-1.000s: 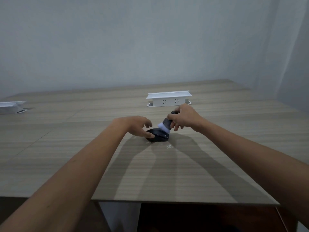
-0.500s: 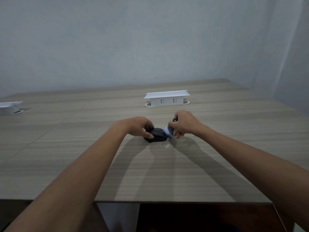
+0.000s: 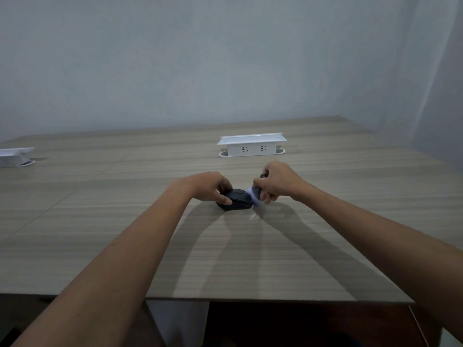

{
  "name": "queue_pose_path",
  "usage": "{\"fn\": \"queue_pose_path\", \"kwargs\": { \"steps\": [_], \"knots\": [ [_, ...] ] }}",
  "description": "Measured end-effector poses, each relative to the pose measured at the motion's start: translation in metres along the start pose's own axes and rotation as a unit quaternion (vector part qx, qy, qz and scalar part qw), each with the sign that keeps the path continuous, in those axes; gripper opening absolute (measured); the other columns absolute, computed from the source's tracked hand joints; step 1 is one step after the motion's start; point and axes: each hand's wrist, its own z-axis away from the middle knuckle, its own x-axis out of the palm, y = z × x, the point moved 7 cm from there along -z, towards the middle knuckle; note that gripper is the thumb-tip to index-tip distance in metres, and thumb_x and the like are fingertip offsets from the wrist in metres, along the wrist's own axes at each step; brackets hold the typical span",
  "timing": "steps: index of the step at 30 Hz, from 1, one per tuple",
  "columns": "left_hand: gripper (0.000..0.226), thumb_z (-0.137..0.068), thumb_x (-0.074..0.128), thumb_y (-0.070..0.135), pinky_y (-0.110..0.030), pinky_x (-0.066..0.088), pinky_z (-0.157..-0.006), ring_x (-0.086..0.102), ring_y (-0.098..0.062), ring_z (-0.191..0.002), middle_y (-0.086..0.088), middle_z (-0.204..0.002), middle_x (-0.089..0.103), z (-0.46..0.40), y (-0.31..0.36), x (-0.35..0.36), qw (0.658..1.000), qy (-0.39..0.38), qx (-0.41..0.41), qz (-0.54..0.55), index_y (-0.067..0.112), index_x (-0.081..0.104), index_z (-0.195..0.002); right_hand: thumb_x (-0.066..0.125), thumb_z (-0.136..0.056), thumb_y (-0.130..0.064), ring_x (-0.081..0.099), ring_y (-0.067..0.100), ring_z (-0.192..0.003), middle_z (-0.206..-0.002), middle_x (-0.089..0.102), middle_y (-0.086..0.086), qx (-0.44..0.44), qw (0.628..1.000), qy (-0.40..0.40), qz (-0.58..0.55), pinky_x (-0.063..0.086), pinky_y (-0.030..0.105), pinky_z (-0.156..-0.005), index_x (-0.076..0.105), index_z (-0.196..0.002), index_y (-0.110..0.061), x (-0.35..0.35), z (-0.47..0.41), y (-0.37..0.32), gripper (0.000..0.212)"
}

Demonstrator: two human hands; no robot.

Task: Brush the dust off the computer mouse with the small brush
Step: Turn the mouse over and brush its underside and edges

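Both hands meet over the middle of the table (image 3: 125, 246). On the left, the left hand (image 3: 209, 186) curls over the mouse (image 3: 238, 202), thumb on its near side and fingers on the far side, gripping it and pinning it to the wood. On the right, the right hand (image 3: 275, 180) is closed round the dark handle of the brush (image 3: 254, 192), whose black end pokes out above the knuckles. Its pale bristles point down and left and touch the right end of the mouse. That mouse is black and lies flat, roughly midway between the near edge and the far wall. Just near the bristles, a few pale specks (image 3: 252, 216) lie on the wood, in the shadow of the arms. Farther off, a white socket box (image 3: 251, 146) stands behind the hands, well apart from them, and another white box (image 3: 15, 156) sits at the far left edge, partly cut off.
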Motion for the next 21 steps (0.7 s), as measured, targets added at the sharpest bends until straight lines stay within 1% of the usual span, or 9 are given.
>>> {"fn": "queue_pose_path", "kwargs": {
  "steps": [3, 5, 7, 11, 14, 16, 18, 19, 21],
  "knots": [
    [0.042, -0.088, 0.072, 0.036, -0.032, 0.052, -0.098, 0.067, -0.017, -0.109, 0.003, -0.118, 0.073, 0.000, 0.001, 0.000, 1.000, 0.000, 0.006, -0.005, 0.018, 0.068, -0.126, 0.057, -0.086, -0.011, 0.070, 0.018, -0.045, -0.060, 0.075, 0.012, -0.011, 0.997, -0.017, -0.072, 0.047, 0.017, -0.040, 0.063, -0.065, -0.006, 0.009, 0.002, -0.010, 0.022],
    [0.043, -0.088, 0.073, 0.037, -0.032, 0.052, -0.098, 0.067, -0.016, -0.109, 0.003, -0.119, 0.073, 0.000, 0.001, -0.001, 1.000, 0.003, 0.005, -0.004, 0.018, 0.068, -0.126, 0.057, -0.086, -0.012, 0.070, 0.017, -0.046, -0.061, 0.075, 0.013, -0.008, 0.996, -0.037, -0.080, 0.048, 0.018, -0.041, 0.065, -0.065, -0.006, 0.012, 0.003, -0.012, 0.023],
    [0.042, -0.088, 0.073, 0.037, -0.035, 0.052, -0.099, 0.067, -0.017, -0.109, 0.003, -0.118, 0.073, 0.000, 0.000, -0.001, 1.000, 0.004, 0.004, 0.000, 0.018, 0.068, -0.126, 0.056, -0.087, -0.012, 0.070, 0.016, -0.047, -0.063, 0.076, 0.014, 0.010, 0.998, -0.048, -0.048, 0.049, 0.019, -0.042, 0.069, -0.067, -0.004, 0.009, 0.004, -0.009, 0.025],
    [0.043, -0.087, 0.074, 0.037, -0.038, 0.051, -0.101, 0.066, -0.018, -0.112, 0.003, -0.118, 0.073, 0.001, 0.001, -0.001, 1.000, -0.003, -0.002, 0.009, 0.017, 0.068, -0.125, 0.055, -0.091, -0.009, 0.072, 0.021, -0.055, -0.068, 0.077, 0.018, 0.019, 0.997, -0.041, 0.054, 0.054, 0.021, -0.045, 0.075, -0.074, 0.007, -0.001, 0.002, -0.007, 0.031],
    [0.044, -0.088, 0.074, 0.035, -0.038, 0.051, -0.102, 0.066, -0.019, -0.112, 0.001, -0.120, 0.072, 0.002, 0.003, -0.001, 1.000, 0.000, -0.002, 0.005, 0.016, 0.067, -0.127, 0.056, -0.088, -0.008, 0.070, 0.019, -0.049, -0.065, 0.076, 0.017, 0.000, 0.999, -0.026, 0.020, 0.050, 0.020, -0.041, 0.072, -0.072, 0.006, 0.003, 0.002, -0.018, 0.027],
    [0.044, -0.088, 0.073, 0.034, -0.038, 0.051, -0.102, 0.066, -0.020, -0.112, 0.000, -0.121, 0.073, 0.003, 0.004, -0.001, 1.000, 0.004, -0.003, 0.003, 0.016, 0.067, -0.128, 0.058, -0.088, -0.009, 0.068, 0.015, -0.044, -0.063, 0.075, 0.016, -0.008, 0.999, -0.030, -0.019, 0.048, 0.018, -0.039, 0.070, -0.076, 0.004, 0.007, 0.001, -0.025, 0.022],
    [0.043, -0.089, 0.073, 0.033, -0.039, 0.051, -0.102, 0.067, -0.020, -0.111, -0.001, -0.121, 0.073, 0.004, 0.004, -0.001, 1.000, 0.005, -0.002, 0.006, 0.016, 0.067, -0.128, 0.058, -0.088, -0.009, 0.066, 0.015, -0.042, -0.064, 0.076, 0.017, -0.009, 0.999, -0.036, -0.002, 0.048, 0.020, -0.039, 0.071, -0.079, 0.006, 0.008, 0.000, -0.026, 0.022],
    [0.043, -0.089, 0.073, 0.032, -0.039, 0.051, -0.102, 0.067, -0.020, -0.111, -0.001, -0.121, 0.073, 0.004, 0.004, -0.001, 1.000, 0.004, -0.001, 0.009, 0.015, 0.067, -0.127, 0.058, -0.088, -0.008, 0.066, 0.016, -0.043, -0.065, 0.076, 0.017, -0.006, 0.999, -0.039, 0.024, 0.050, 0.022, -0.041, 0.073, -0.077, 0.006, 0.006, -0.001, -0.024, 0.023],
    [0.041, -0.089, 0.073, 0.032, -0.039, 0.051, -0.101, 0.067, -0.021, -0.111, -0.002, -0.119, 0.073, 0.004, 0.005, 0.000, 1.000, 0.004, 0.000, 0.015, 0.014, 0.068, -0.126, 0.057, -0.085, -0.007, 0.066, 0.021, -0.048, -0.067, 0.076, 0.018, -0.006, 0.995, -0.037, 0.094, 0.058, 0.030, -0.051, 0.075, -0.074, 0.008, 0.001, -0.002, -0.020, 0.026]
  ]
}}
